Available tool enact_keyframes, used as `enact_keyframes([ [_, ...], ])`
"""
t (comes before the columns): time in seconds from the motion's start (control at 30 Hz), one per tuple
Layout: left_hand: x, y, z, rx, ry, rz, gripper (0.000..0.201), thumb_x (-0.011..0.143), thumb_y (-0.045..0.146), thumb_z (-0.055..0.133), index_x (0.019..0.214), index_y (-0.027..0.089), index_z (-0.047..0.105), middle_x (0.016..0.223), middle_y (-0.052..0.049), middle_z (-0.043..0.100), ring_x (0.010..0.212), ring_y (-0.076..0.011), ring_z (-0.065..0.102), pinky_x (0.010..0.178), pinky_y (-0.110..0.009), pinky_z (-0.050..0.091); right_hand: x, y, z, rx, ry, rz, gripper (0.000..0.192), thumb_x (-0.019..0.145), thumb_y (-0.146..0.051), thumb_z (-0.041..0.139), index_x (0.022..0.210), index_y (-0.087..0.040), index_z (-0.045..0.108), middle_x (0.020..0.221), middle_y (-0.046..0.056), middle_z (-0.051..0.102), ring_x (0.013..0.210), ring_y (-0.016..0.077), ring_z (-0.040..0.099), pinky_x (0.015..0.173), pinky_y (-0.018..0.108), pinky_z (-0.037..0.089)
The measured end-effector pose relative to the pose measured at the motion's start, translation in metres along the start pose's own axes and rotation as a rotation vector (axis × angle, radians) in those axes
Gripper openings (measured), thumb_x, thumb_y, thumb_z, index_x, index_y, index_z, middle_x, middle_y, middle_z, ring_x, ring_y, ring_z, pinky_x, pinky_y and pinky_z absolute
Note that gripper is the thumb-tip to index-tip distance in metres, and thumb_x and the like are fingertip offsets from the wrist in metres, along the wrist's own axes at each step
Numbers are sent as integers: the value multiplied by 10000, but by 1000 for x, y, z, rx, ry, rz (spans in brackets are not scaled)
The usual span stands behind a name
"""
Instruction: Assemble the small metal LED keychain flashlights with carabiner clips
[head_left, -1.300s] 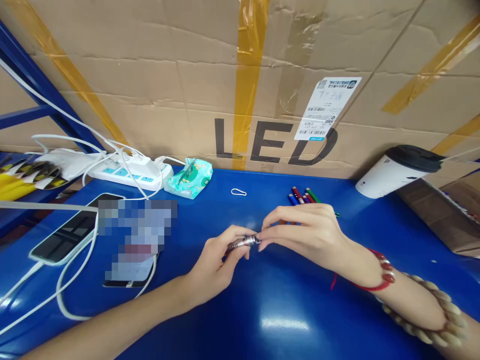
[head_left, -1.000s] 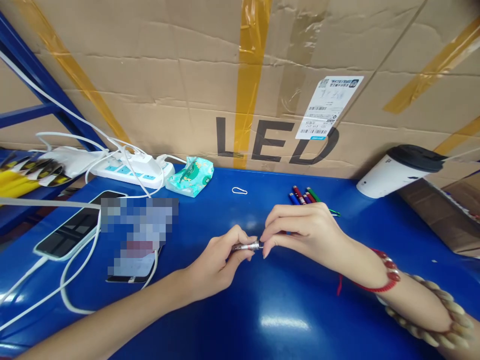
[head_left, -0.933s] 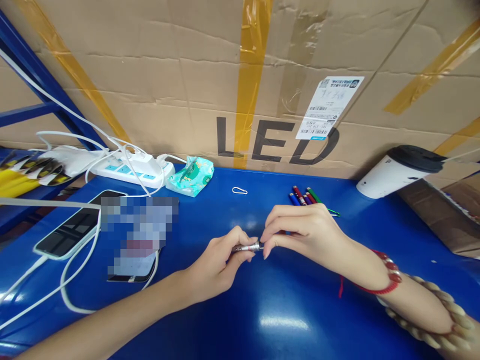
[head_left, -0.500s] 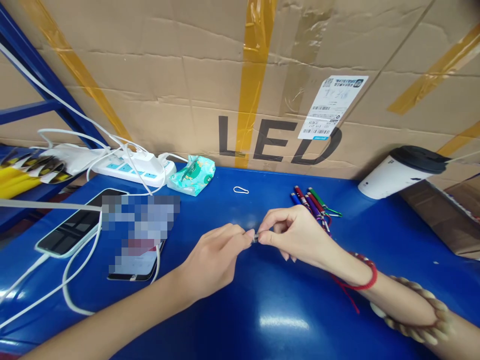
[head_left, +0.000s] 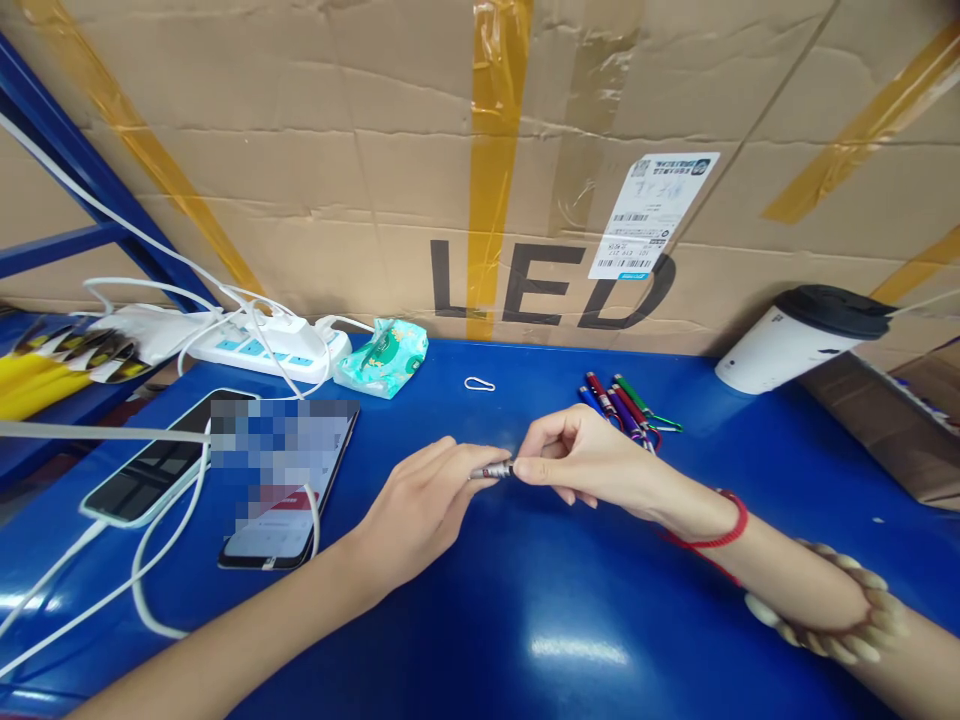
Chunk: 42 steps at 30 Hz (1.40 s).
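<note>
Head view: both hands are pinching 1 small silver penlight (head_left: 491,470), left hand (head_left: 420,505) steadying, right hand (head_left: 581,462) gripping its tip, best kept square.

Phones (head_left: 225,470) left on the table (head_left: 525,620), pens (head_left: 626,405) right, cup (head_left: 795,340) far right, box (head_left: 375,180) behind.

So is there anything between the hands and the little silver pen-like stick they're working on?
Nothing visible. The left hand grips the stick and the right hand pinches its tip. The other coloured sticks lie behind the right hand, apart.
</note>
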<state>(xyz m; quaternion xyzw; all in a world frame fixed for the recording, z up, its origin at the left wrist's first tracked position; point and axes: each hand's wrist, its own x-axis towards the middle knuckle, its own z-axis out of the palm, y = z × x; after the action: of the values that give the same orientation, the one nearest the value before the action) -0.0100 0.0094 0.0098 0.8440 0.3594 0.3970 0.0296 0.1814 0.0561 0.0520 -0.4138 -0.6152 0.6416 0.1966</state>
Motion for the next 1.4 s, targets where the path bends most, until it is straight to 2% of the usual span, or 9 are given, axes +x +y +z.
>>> enact_keyframes([
  [0.1,1,2,-1,-20,-91,-99,162,913,134,415,1025,159,529,824,7,620,683,-97,507,649,-191,422,1,1,-2,-109,15,-47,259,614,-308,770,700,-95,650,437,-35,491,356,33,412,288,93,312],
  [0.23,1,-1,2,5,-173,-94,191,937,173,338,981,151,522,779,-19,588,691,-135,523,643,-240,418,1,5,-6,-292,-46,-111,257,730,-374,677,745,-120,640,560,-11,565,411,60,484,318,125,371],
  [0.37,0,-2,5,-122,-366,-183,217,946,188,302,964,166,517,861,-23,606,766,-140,565,692,-247,422,-3,7,-8,-693,-171,-354,285,900,-323,478,714,-133,581,642,-10,569,522,61,523,501,165,432],
  [0.53,-3,5,5,-211,-370,-263,203,938,176,316,935,172,519,847,-4,619,741,-117,586,649,-204,418,-7,14,-1,-1110,-38,-578,291,939,-235,386,717,-121,537,685,18,553,582,86,496,530,213,348],
  [0.7,-7,11,5,-99,-206,-130,178,919,136,333,931,155,509,741,-4,586,630,-110,551,575,-199,424,-13,13,11,-875,26,-621,304,927,-210,381,677,-126,532,654,19,561,591,82,503,576,200,377],
  [0.9,-5,14,-2,211,-23,94,199,895,85,334,994,105,505,623,1,499,517,-113,468,472,-204,387,-17,-1,24,-258,-116,-58,347,892,-368,439,639,-134,479,375,-39,443,292,66,421,322,143,304],
  [1.0,-3,13,-5,341,-14,136,233,876,56,326,1006,109,511,601,10,484,490,-114,458,447,-213,364,-13,2,23,5,-195,-4,384,862,-425,490,629,-120,470,362,-49,425,276,45,388,326,128,311],
  [1.17,0,10,-7,318,-89,96,239,893,84,322,1020,145,515,639,11,534,532,-137,517,510,-247,430,-6,7,12,207,-298,89,372,778,-448,607,652,-111,515,404,-78,363,290,36,373,290,113,318],
  [1.4,1,13,-6,-20,-149,-104,255,926,153,363,1145,168,492,858,-7,633,710,-116,600,663,-229,482,-6,5,8,182,-306,105,396,752,-504,615,684,-123,530,428,-87,309,302,39,358,280,122,313],
])
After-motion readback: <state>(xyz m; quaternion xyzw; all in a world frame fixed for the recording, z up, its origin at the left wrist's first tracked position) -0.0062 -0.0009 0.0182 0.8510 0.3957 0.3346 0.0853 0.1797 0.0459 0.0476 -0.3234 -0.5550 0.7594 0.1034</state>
